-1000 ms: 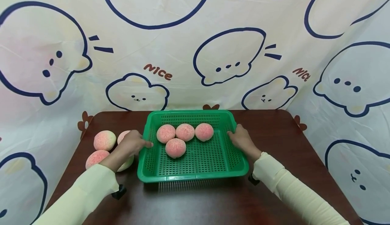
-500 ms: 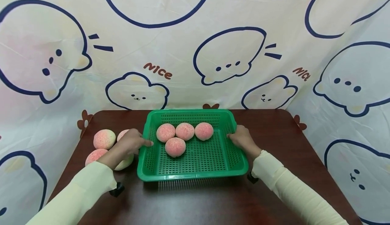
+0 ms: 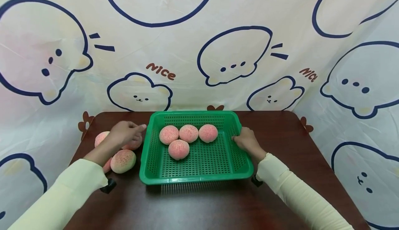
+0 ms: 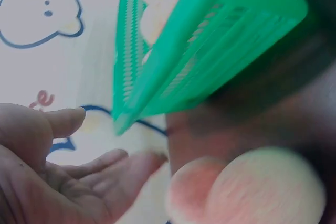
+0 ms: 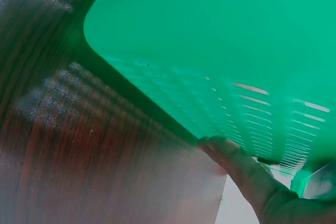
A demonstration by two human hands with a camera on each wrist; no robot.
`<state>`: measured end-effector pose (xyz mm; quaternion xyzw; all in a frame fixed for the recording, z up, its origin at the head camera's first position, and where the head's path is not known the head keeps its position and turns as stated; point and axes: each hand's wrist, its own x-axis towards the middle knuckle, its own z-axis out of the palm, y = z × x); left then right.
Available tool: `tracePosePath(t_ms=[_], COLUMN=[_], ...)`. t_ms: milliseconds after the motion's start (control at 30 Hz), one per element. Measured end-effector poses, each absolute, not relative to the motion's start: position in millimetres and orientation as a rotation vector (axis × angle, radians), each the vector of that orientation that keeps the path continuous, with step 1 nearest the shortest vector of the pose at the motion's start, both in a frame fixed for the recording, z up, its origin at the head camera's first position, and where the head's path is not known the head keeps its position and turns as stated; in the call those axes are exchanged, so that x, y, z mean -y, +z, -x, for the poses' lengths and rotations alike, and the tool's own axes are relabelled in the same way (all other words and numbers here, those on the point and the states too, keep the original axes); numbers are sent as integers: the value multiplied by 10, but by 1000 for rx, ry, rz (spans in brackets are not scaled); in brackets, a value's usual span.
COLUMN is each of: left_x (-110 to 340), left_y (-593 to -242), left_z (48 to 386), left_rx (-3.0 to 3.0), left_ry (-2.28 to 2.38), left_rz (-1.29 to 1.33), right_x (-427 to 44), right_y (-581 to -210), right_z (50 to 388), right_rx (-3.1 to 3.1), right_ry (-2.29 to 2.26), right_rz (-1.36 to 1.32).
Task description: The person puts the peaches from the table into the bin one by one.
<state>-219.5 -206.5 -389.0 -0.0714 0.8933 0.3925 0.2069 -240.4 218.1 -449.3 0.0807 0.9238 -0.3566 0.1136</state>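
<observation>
A green perforated plastic basket (image 3: 196, 180) holds several pink peaches (image 3: 179, 149), bunched toward its back left. My right hand (image 3: 247, 141) grips the basket's right rim; in the right wrist view its fingers (image 5: 236, 163) lie under the basket's edge. Off the left rim, my left hand (image 3: 124, 133) hovers over a group of loose peaches (image 3: 123, 161) with nothing in its grasp. In the left wrist view that hand (image 4: 68, 177) shows its thumb and fingers spread apart, clear of the basket wall (image 4: 210, 72). Part of the loose group is hidden behind the left hand and forearm.
A dark brown wooden table (image 3: 199, 209) carries everything. Behind it and at both sides hangs a pale cloth (image 3: 184, 50) with cartoon outlines, close to the table's back edge.
My left hand has let go of the basket's left rim and moved left and slightly back, over the loose peaches. The right hand keeps its grip, and the basket stays in place.
</observation>
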Motion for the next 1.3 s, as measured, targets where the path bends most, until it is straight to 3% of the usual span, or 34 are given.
tracePosePath(t_ms=[233,500,933,1300], left_x=[2271,2325,2259,2220], left_y=[-3754,-4041,-4213,-4287], left_z=[2272,2403,2559,2639], left_rx=[-2716,-2811,-2556,-2528], left_ry=[814,442,293,282], left_rz=[113,-219,-356,-313], right_x=[-2185,-2197,-2182,-2192], right_y=[-4499,-4496,-4506,-4507], right_z=[2412,2426,2428,2437], right_rx=[-2717,-2729,-2728,-2714], right_ry=[-1024,-1041,-1024,-1034], right_rz=[-251,-241,-268,-279])
